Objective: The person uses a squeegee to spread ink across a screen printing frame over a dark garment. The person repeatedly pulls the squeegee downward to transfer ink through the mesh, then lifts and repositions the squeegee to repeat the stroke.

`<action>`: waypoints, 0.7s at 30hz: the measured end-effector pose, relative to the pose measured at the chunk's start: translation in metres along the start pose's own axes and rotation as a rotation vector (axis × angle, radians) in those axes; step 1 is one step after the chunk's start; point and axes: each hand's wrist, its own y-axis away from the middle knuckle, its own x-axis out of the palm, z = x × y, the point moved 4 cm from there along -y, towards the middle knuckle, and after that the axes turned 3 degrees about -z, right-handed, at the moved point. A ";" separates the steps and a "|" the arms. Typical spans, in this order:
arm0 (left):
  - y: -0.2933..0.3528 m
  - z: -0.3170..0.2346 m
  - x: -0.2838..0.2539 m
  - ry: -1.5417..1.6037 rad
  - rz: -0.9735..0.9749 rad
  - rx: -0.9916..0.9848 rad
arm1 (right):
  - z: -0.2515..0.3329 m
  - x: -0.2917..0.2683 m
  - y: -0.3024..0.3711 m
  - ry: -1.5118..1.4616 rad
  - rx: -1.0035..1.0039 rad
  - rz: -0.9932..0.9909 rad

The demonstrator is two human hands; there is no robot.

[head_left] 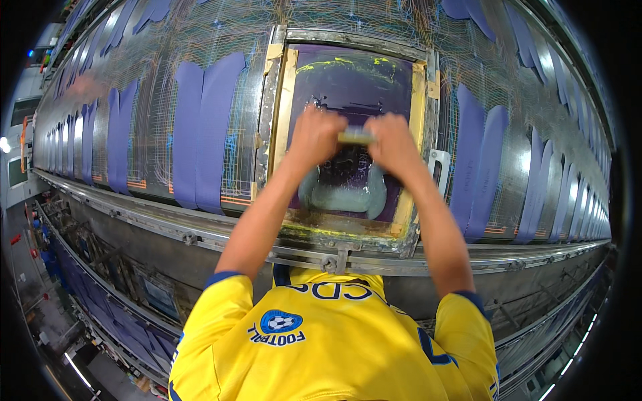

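My left hand (317, 135) and my right hand (393, 142) are both closed round a squeegee (356, 136), one at each end. Only the squeegee's middle shows between my fists, and motion smears it. It is over the dark purple mesh of a screen printing frame (429, 120), on the part away from me. Pale greyish ink (341, 200) lies in a wet U-shaped band on the mesh, nearer my body than my hands. Yellow-green ink streaks mark the far end of the mesh.
Pairs of purple fabric pieces (208, 134) lie flat on the long table on both sides of the frame. A white handle (439, 172) stands at the frame's right side. A metal rail (328, 262) runs along the table's near edge, with another long table behind me.
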 end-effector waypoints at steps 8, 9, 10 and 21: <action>0.093 -0.065 -0.021 0.091 0.206 -0.053 | 0.064 0.006 0.100 -0.179 0.003 0.158; 0.076 -0.055 -0.019 0.080 0.186 -0.030 | 0.053 0.002 0.086 -0.143 -0.004 0.127; 0.059 -0.042 -0.015 -0.020 0.166 0.010 | 0.044 -0.003 0.066 -0.111 -0.021 0.098; -0.022 0.013 0.004 -0.032 0.086 0.016 | -0.015 0.006 -0.021 -0.186 0.060 0.028</action>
